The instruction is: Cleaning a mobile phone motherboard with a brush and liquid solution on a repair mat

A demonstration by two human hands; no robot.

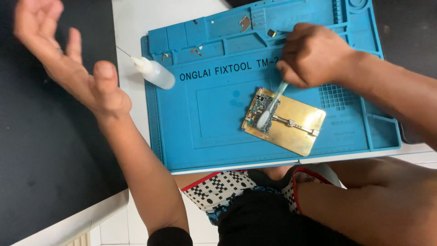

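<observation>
Knees and a black-and-white checkered cloth with red trim (218, 187) fill the near edge of the view, just below the front edge of a blue silicone work mat (214, 132) lying on a white table (132, 27). Fingers of the right hand (314, 54) are curled tight around the handle of a pale blue-green toothbrush (272, 102), whose white bristle head rests on a small green circuit board (259, 111). That board is clamped at the left end of a flat brass-coloured metal holder plate (296, 125), set slantwise near the mat's middle, toward its right side. The right fist hangs above the plate's far edge and hides the brush's upper handle.

Off the mat's left edge, the left hand (68, 64) is raised, palm up, fingers loosely spread and empty, over a black surface (41, 150). A small clear squeeze bottle with a thin nozzle (154, 73) lies across the mat's far left corner. Tiny metal parts (245, 23) sit in the shallow compartments along the far edge.
</observation>
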